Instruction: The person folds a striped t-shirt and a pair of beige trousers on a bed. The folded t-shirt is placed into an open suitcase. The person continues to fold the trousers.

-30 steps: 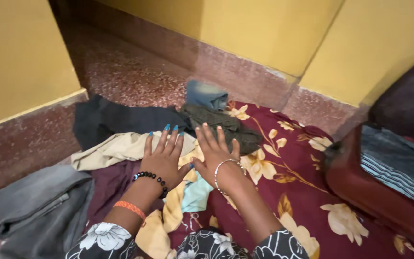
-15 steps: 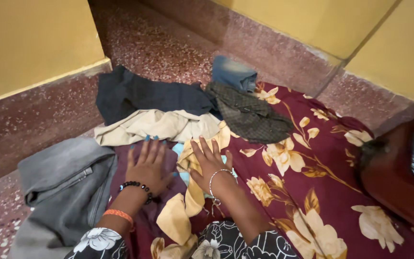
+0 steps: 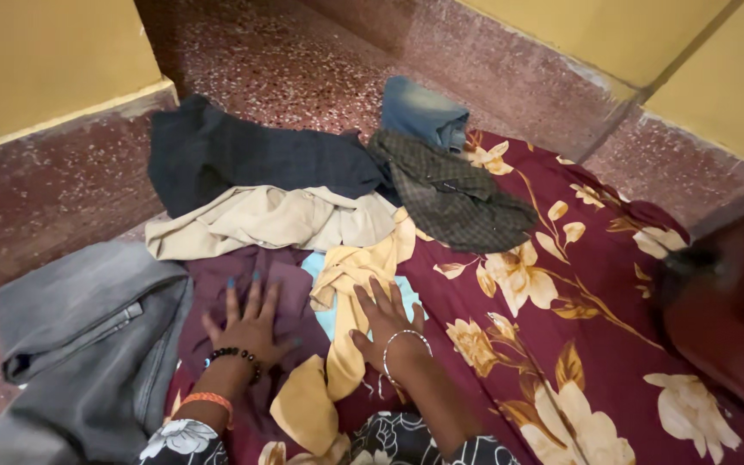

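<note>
Both palms are lying flat with fingers spread: the left hand [image 3: 247, 323] is pressing on the dark purple garment [image 3: 217, 293], and the right hand [image 3: 387, 323] is resting where the yellow cloth [image 3: 350, 284] is overlapping the light blue cloth [image 3: 325, 297], all on the maroon floral sheet [image 3: 561, 344]. The likely trouble, as I'm reading it, is those loose layers sliding or bunching under the flat palms, since neither hand is gripping anything. The beige garment [image 3: 277, 220] and grey jeans [image 3: 88, 336] are crowding close, so an edge could be getting caught and dragged.
</note>
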